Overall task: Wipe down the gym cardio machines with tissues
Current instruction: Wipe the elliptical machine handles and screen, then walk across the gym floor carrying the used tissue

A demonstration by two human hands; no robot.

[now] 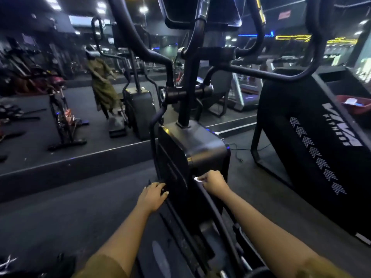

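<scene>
Partly hidden, tissue (197, 179) pinched by right fingers (203, 178)

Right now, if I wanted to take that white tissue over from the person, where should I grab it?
Pinch the end of the tissue that pokes out past the curled fingers of the right hand, coming in from the left, in front of the machine's black housing. The rest is bunched inside the fist, so only that end is likely free.
</scene>
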